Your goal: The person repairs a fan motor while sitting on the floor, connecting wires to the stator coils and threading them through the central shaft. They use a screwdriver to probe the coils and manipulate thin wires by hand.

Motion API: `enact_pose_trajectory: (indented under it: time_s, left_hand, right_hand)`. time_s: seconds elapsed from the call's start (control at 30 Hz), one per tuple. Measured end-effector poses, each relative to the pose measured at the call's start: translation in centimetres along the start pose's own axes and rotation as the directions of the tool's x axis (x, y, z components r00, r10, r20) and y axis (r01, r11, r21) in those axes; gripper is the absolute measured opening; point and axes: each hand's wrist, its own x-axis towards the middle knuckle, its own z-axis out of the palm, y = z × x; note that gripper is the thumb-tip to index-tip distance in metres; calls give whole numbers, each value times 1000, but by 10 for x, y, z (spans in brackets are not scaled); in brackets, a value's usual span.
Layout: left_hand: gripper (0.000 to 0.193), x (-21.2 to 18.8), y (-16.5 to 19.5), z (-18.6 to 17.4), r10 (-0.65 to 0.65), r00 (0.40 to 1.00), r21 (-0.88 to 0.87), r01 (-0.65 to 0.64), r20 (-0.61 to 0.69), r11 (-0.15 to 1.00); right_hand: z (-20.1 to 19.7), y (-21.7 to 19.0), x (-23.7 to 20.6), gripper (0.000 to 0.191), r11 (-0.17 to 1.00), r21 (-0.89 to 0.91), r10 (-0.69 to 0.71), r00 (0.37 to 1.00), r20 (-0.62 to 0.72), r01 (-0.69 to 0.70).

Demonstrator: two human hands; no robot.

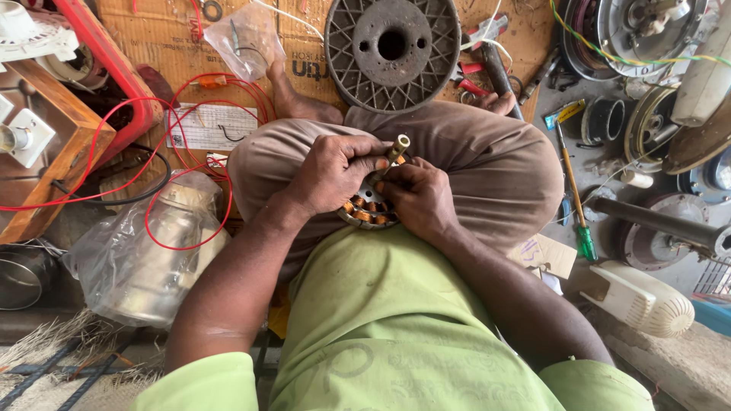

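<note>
Here I sit cross-legged on the floor, both forearms bent inward so my hands meet over my lap. My left hand [331,173] arches from the left, knuckles up, its grip pinched around the short brass-coloured metal shaft [399,146] that sticks up and tilts away from me. My right hand [417,199] comes in from the right, fingers curled and pressed down on the round motor stator with copper-orange windings [367,211]; its grip is closed on the rim of that part. The stator rests on my brown trousers, just under both palms, partly hidden by my fingers, with the shaft rising from its far side between my thumbs.

Beyond my knees a grey round spoked metal housing [391,50] lies on brown cardboard. Looped red wire [199,164] trails to my left beside a plastic-wrapped white appliance body [156,255]. A green-handled screwdriver [575,199] lies to my right.
</note>
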Motion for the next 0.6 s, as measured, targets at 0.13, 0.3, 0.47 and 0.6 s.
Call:
enact_pose_trajectory:
  time_s: [0.13,0.3,0.47,0.6]
  left_hand:
    - [22,1,6,0,-57,997,-4,57,46,998]
    - [25,0,3,2,-15,998,39,12,68,999]
    - [26,4,0,-4,-141,987,-264,156,78,952]
    - [22,10,5,-20,-118,981,-446,175,153,878]
  right_hand:
    - [-16,-1,2,21,992,-98,-64,992,108,74]
    - [-30,-12,8,15,957,-181,-191,961,197,227]
    - [-45,-41,3,22,917,-188,-317,928,196,353]
    - [-64,-61,0,17,923,-162,-322,931,174,349]
